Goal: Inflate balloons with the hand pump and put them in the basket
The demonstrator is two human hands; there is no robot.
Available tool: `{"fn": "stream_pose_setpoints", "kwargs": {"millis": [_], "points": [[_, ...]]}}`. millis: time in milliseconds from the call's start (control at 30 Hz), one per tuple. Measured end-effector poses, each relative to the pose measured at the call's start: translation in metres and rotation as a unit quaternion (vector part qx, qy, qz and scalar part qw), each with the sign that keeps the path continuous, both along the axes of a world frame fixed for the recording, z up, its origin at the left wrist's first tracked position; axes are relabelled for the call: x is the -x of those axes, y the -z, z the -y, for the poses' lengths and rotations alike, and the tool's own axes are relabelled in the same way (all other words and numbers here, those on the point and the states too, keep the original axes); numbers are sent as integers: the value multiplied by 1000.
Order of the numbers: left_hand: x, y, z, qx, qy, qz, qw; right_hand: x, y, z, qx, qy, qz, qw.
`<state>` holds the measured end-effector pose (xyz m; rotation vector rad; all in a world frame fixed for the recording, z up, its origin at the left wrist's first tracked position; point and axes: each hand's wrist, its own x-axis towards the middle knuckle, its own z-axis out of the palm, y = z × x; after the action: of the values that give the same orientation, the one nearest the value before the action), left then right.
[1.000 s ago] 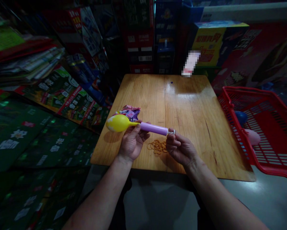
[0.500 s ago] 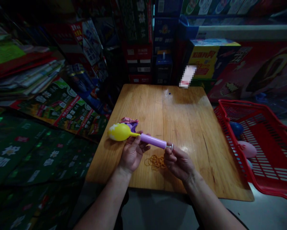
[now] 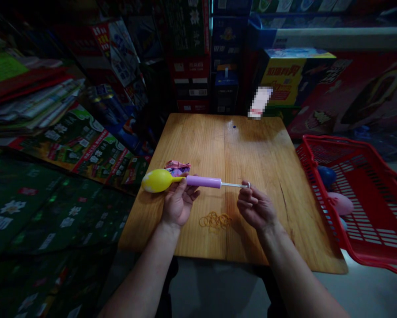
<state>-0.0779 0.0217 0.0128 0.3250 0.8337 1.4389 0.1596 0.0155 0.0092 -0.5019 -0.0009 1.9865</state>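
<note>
A partly inflated yellow balloon (image 3: 157,181) sits on the left end of a purple hand pump (image 3: 204,181). My left hand (image 3: 179,204) is closed around the balloon's neck and the pump's left end. The fingers of my right hand (image 3: 256,205) grip the white handle at the right end of the pump, whose pale rod shows between handle and barrel. Pink and purple uninflated balloons (image 3: 178,168) lie just behind the yellow one. Nearer to me, a loose pile of tan rubber bands (image 3: 214,221) rests on the wooden table (image 3: 251,154).
At the right of the table stands a red basket (image 3: 373,254) holding a blue balloon (image 3: 327,176) and a pink balloon (image 3: 341,203). Stacked green boxes (image 3: 29,207) flank the left side. More boxes (image 3: 191,84) stand behind the table's far edge.
My right hand has moved right with the handle, and the rod now extends out of the barrel. The pump, balloon and my left hand have shifted slightly left and up.
</note>
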Motion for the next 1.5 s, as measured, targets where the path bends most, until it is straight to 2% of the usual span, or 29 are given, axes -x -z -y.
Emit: {"fn": "stream_pose_setpoints", "kwargs": {"millis": [133,233,433,567,667,800,933,1033,1200,1367,1500], "points": [[-10,3,7,0,52,-1,999,21,10,6,29,-34,-12,999],[-18,6,11,1,45,-1,999,29,13,8,52,-23,-32,998],[-6,6,7,7,28,11,1000,12,2,9,31,-48,-20,998],[2,5,8,-31,1,-6,1000,-2,-3,11,-17,-4,-5,1000],[-5,7,16,-54,25,-4,998,2,1,17,-21,-11,-12,1000],[-18,12,28,-39,75,2,996,18,9,30,-7,-44,-19,999],[-19,13,33,-34,63,-8,997,22,8,37,4,-37,-19,999],[-11,10,30,-31,54,-11,998,14,1,35,-9,-39,6,999],[2,4,26,-58,15,-19,998,-1,-5,30,-48,-1,13,999],[-11,4,38,-72,64,-28,995,13,5,35,-16,-36,-5,999],[-17,6,39,-47,62,-27,997,22,8,36,-1,-43,-23,999]]}}
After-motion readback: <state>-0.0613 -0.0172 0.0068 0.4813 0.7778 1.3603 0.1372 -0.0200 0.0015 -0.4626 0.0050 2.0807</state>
